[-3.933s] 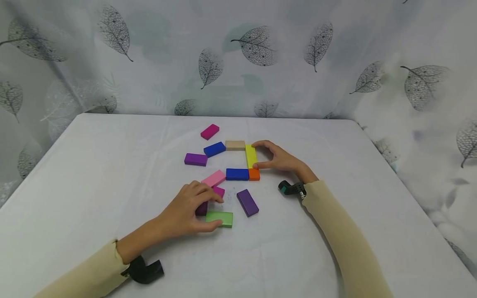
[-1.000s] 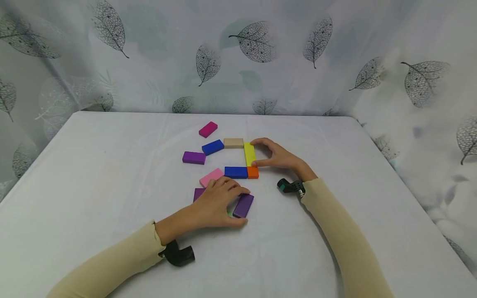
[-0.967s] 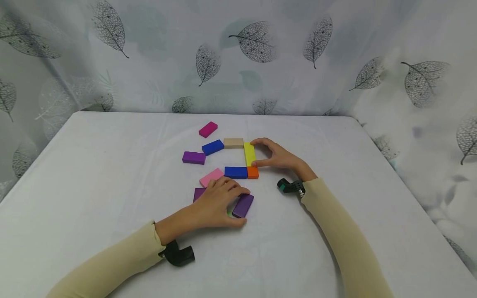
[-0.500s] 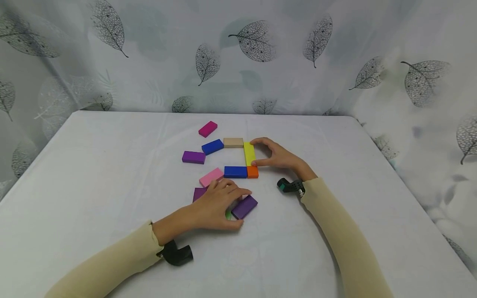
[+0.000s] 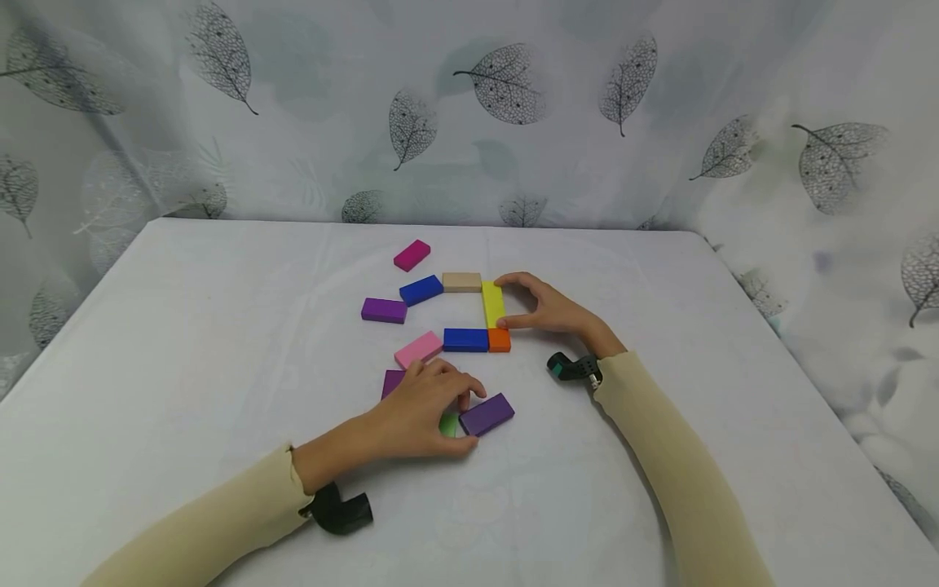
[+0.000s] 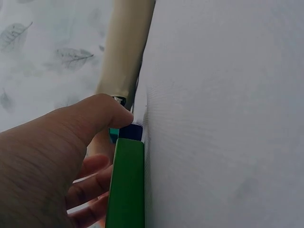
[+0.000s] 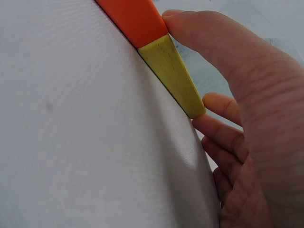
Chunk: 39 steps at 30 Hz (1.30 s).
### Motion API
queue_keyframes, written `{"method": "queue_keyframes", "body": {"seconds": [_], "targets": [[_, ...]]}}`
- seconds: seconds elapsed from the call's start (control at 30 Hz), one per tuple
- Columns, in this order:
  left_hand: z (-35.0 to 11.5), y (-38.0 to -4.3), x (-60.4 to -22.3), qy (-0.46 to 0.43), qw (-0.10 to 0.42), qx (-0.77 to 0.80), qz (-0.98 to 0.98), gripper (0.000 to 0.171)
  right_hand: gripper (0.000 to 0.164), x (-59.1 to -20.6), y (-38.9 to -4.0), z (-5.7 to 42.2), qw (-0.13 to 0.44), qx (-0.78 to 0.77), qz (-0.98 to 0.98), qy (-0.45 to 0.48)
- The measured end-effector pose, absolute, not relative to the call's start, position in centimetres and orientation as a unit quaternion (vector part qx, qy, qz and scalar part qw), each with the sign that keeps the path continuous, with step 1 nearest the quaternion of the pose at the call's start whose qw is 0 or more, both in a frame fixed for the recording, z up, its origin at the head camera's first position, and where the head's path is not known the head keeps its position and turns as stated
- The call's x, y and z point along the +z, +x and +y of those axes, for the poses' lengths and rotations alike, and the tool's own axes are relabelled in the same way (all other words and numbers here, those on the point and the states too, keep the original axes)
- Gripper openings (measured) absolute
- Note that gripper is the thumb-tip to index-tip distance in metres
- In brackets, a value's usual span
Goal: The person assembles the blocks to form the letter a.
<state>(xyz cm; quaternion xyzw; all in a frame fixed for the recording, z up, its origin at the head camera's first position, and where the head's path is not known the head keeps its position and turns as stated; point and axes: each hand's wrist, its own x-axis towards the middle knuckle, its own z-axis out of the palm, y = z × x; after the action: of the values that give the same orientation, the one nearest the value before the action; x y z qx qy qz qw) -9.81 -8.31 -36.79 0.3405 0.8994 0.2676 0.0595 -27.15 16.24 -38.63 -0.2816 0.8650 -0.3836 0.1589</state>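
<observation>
My left hand (image 5: 421, 416) curves over a dark purple block (image 5: 487, 415), thumb at its near end and curled fingers at its far side. Under that hand a light green block (image 5: 448, 424) is partly hidden; in the left wrist view the green block (image 6: 127, 185) runs beside the fingers, with the thumb at the dark block (image 6: 131, 132) beyond. A purple block (image 5: 392, 381) shows behind the knuckles. My right hand (image 5: 550, 312) spans the upright-lying yellow block (image 5: 493, 304) between thumb and index finger. An orange block (image 5: 499, 340) abuts its near end, close to the thumb.
A blue block (image 5: 465, 340) adjoins the orange one, with a pink block (image 5: 419, 349) at its left. Beyond lie a tan block (image 5: 461, 282), another blue block (image 5: 421, 290), a purple block (image 5: 384, 310) and a magenta block (image 5: 412, 255). White cloth covers the table (image 5: 220, 342).
My left hand has moved right from the green block to the dark purple block, which has turned clockwise over the last second and lies at the green block's right end. The right hand stays put.
</observation>
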Motion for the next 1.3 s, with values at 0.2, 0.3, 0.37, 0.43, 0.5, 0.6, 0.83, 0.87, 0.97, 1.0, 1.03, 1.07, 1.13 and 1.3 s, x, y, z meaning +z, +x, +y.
{"method": "queue_keyframes", "body": {"seconds": [0.2,0.3,0.37,0.43,0.5,0.6,0.83,0.87,0.97,1.0,1.03,1.07,1.13,1.3], "targets": [[-8.4,-9.4,-36.7,0.342,0.058,0.266,0.899,0.043,0.07,-38.7,-27.1,16.3,0.16,-0.384,0.864,-0.282],[-8.4,-9.2,-36.6,0.341,0.059,0.268,0.899,0.042,0.07,-38.7,-27.1,16.4,0.159,-0.384,0.865,-0.282],[-8.4,-9.2,-36.7,0.345,0.055,0.265,0.899,0.041,0.069,-38.8,-27.2,16.4,0.157,-0.384,0.865,-0.283],[-8.5,-9.1,-36.8,0.35,0.05,0.262,0.898,0.039,0.069,-38.8,-27.2,16.4,0.156,-0.384,0.865,-0.283],[-8.5,-9.0,-36.8,0.356,0.046,0.26,0.897,0.038,0.069,-38.8,-27.2,16.4,0.155,-0.384,0.865,-0.284],[-8.6,-8.9,-36.9,0.36,0.046,0.261,0.894,0.038,0.069,-38.8,-27.3,16.5,0.155,-0.382,0.865,-0.286],[-9.2,-8.6,-36.9,0.36,0.011,0.236,0.902,0.046,0.07,-39.0,-27.4,16.5,0.154,-0.378,0.868,-0.284],[-9.4,-8.6,-36.8,0.358,0.0,0.224,0.906,0.048,0.07,-39.0,-27.4,16.5,0.155,-0.378,0.868,-0.283],[-10.2,-8.5,-36.5,0.342,-0.025,0.195,0.919,0.049,0.07,-39.0,-27.4,16.4,0.156,-0.378,0.867,-0.286],[-10.5,-8.4,-36.4,0.336,-0.029,0.186,0.923,0.049,0.07,-39.0,-27.4,16.4,0.157,-0.378,0.866,-0.287],[-10.8,-8.4,-36.2,0.331,-0.032,0.179,0.926,0.047,0.07,-39.0,-27.4,16.3,0.157,-0.378,0.866,-0.288],[-11.0,-8.4,-36.1,0.327,-0.034,0.174,0.928,0.046,0.07,-38.9,-27.4,16.3,0.158,-0.378,0.865,-0.289],[-11.5,-8.3,-36.0,0.323,-0.032,0.17,0.93,0.04,0.07,-38.9,-27.4,16.3,0.157,-0.378,0.865,-0.29],[-12.0,-8.3,-36.2,0.333,-0.023,0.169,0.928,0.028,0.07,-38.8,-27.3,16.3,0.158,-0.379,0.865,-0.288]]}}
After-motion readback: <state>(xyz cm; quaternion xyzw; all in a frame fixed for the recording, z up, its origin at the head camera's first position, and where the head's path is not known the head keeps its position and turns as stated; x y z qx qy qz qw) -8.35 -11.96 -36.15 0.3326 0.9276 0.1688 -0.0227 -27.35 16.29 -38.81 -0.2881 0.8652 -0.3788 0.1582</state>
